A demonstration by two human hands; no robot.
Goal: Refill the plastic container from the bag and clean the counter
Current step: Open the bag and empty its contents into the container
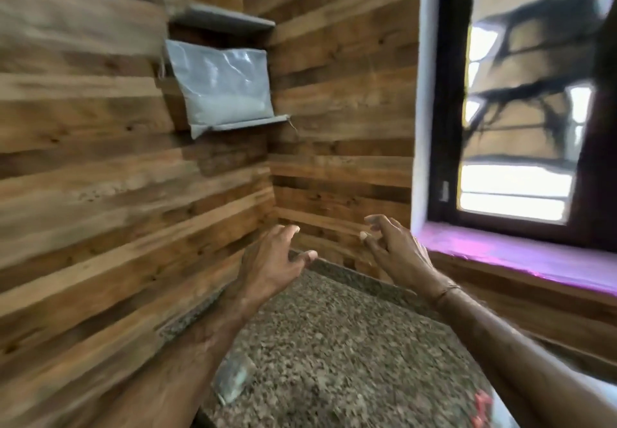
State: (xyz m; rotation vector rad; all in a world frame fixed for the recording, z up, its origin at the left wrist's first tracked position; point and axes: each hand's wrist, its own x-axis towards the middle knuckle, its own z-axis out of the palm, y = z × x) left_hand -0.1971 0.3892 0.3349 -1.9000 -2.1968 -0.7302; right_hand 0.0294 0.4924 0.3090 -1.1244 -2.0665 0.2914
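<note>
A clear plastic bag (222, 88), partly filled with a white granular substance, stands on a small grey corner shelf (253, 122) high on the wooden wall. My left hand (272, 262) and my right hand (395, 249) are both raised above the speckled stone counter (334, 344), well below the bag, fingers spread, holding nothing. A blurred clear plastic object (233, 377), possibly the container, lies on the counter by my left forearm.
A second grey shelf (223, 20) sits above the bag. A dark-framed window (521, 110) with a purple sill (521, 257) is at the right. Something red (482, 407) shows at the counter's lower right edge. Wooden plank walls meet in the corner.
</note>
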